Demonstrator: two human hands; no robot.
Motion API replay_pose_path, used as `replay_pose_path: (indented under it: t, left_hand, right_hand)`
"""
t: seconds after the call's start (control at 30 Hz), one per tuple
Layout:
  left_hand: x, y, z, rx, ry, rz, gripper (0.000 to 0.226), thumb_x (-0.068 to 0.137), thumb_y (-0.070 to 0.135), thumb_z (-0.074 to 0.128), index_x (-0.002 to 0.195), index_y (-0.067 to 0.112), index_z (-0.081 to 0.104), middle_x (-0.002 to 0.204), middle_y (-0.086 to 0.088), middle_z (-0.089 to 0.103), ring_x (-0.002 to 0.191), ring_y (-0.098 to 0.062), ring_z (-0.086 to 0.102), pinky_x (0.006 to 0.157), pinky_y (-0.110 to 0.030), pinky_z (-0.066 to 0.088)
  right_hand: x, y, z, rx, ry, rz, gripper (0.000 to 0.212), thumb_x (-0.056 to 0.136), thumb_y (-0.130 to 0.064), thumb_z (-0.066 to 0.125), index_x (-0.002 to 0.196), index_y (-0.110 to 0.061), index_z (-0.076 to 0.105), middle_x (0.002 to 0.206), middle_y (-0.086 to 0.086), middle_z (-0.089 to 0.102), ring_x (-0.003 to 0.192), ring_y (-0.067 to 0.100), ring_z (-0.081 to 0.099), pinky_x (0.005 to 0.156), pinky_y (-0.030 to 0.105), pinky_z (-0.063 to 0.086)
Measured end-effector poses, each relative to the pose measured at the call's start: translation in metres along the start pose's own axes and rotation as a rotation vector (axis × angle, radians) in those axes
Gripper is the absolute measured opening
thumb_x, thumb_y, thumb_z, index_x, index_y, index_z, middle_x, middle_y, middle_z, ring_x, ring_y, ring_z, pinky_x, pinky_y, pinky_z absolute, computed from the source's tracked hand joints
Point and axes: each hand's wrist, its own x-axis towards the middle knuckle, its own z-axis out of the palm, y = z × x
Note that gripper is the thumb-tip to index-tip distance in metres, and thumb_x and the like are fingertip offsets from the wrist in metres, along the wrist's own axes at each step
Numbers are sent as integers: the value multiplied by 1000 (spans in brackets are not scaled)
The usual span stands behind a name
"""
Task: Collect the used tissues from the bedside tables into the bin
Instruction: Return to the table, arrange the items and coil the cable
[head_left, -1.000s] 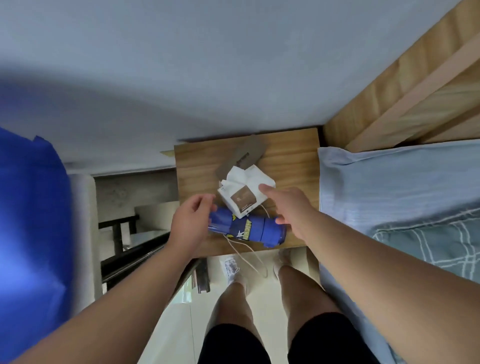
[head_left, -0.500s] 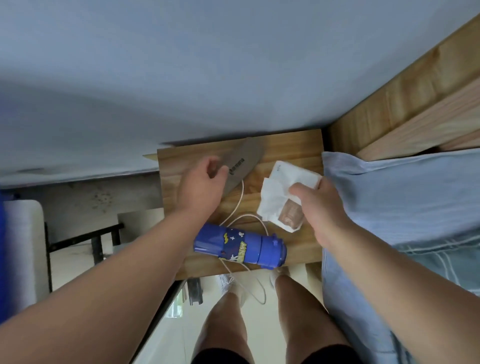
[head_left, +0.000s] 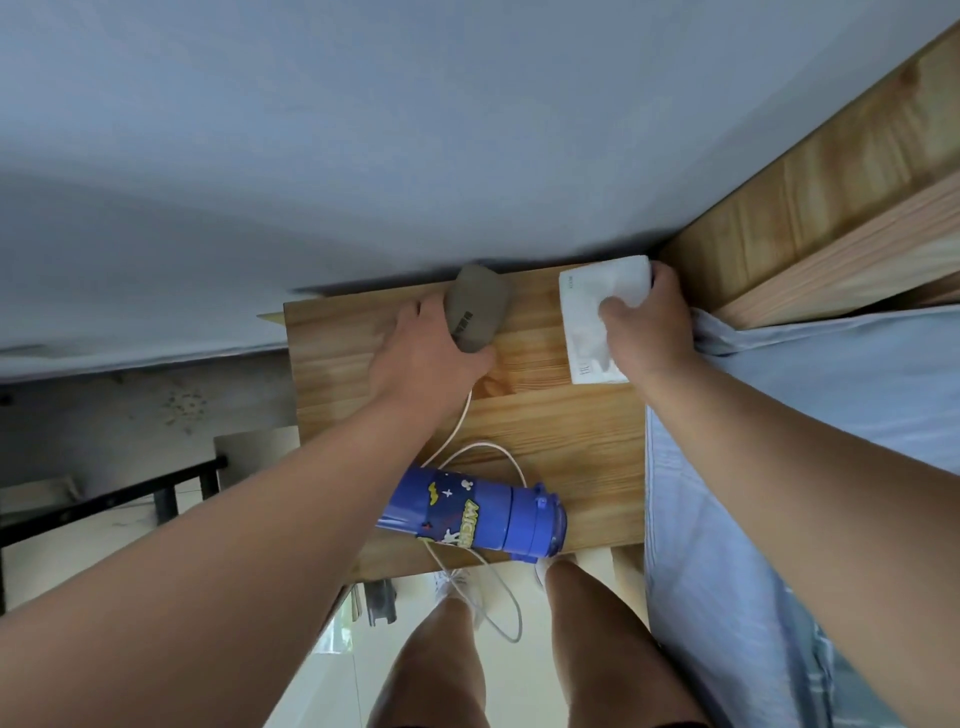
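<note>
My left hand (head_left: 423, 353) is wrapped around a grey rounded soft case (head_left: 475, 306) at the back edge of the light wooden bedside table (head_left: 571, 441), fingers curled on its near side, thumb under its lower end; case sits against the pale blue wall (head_left: 415, 130). My right hand (head_left: 647, 325) is clamped on a white soft tissue pack (head_left: 589, 312) at the table's back right corner, thumb on top, fingers over the far edge, pack lying flat on the wood next to the wooden bed frame (head_left: 831, 218). Can't tell if any loose used tissue is in that grip, only the pack shows. Blue cylindrical bottle with cartoon print (head_left: 475, 514) lies on its side at the front edge of the table, lid end pointing right, apart from both hands. Thin white cable (head_left: 498, 452) runs from under my left hand, loops by the bottle and hangs off the front edge. Light blue bedsheet (head_left: 805, 415) just right of the table, touching its edge. My bare legs (head_left: 441, 660) below, over pale floor. Black metal frame (head_left: 130, 499) at left, lower than the table.
</note>
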Motion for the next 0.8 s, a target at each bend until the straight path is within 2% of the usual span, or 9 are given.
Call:
replay_pose_path:
  t: [0.13,0.2,0.27,0.37,0.53,0.6,0.67,0.73,0.8]
  left_hand:
    - [-9,26,8,-287,-26,-82,75,72,69,75,132,29,55,125,2,63,112,-26,65,87,-39,53]
    - [-12,43,16,-422,-33,-158,68,70,72,77,121,33,56,112,10,67,102,-21,68,78,-37,57]
    - [-12,58,26,-510,-43,-215,75,71,70,81,126,25,58,117,7,68,102,-22,70,78,-40,60]
    - [-11,74,40,-452,-23,-235,87,73,69,80,139,19,53,132,0,59,108,-26,68,87,-48,61]
    - [-2,77,58,-426,-35,-221,70,82,53,80,139,23,53,129,2,57,105,-26,67,85,-44,58]
    - [1,69,56,-513,-56,-169,59,87,43,79,138,23,59,122,5,67,103,-20,69,85,-39,59]
    - [-7,55,48,-548,-59,-103,42,91,37,76,131,28,65,100,20,69,98,-12,69,82,-30,55]
    - [-25,33,40,-474,-38,-31,30,93,46,69,121,35,70,88,26,64,93,-5,66,79,-27,50]
    - [-54,5,28,-346,-67,87,36,88,66,60,113,43,70,89,28,65,87,6,61,74,-20,45]
  right_hand:
    - [2,3,-2,-125,66,-64,59,99,-8,55,155,-14,36,155,11,46,143,30,45,113,36,40]
    - [-2,1,-2,-88,93,-57,63,100,-7,55,158,-15,31,159,11,43,146,30,43,115,38,39]
    - [-6,-1,-2,-20,97,-41,68,98,-8,55,160,-16,27,160,11,43,145,30,45,118,42,42]
    - [-8,-2,-4,-33,61,-50,70,94,-11,56,158,-15,30,157,11,47,142,31,48,115,49,45]
    - [-6,1,-11,-174,-13,-99,62,93,-9,57,151,-9,38,153,11,49,140,32,47,113,46,44]
    - [-10,1,-15,-195,-30,-136,61,93,-10,57,151,-9,39,152,12,50,140,32,48,114,44,44]
    - [-18,2,-18,-255,-19,-235,65,93,-12,58,154,-8,36,155,12,49,142,33,46,117,43,40]
    - [-30,2,-21,-322,-4,-371,65,94,-13,59,156,-9,36,157,11,48,142,34,46,117,44,38]
    - [-44,-1,-24,-343,-5,-460,59,97,-14,59,153,-11,43,154,10,53,140,32,48,114,43,39]
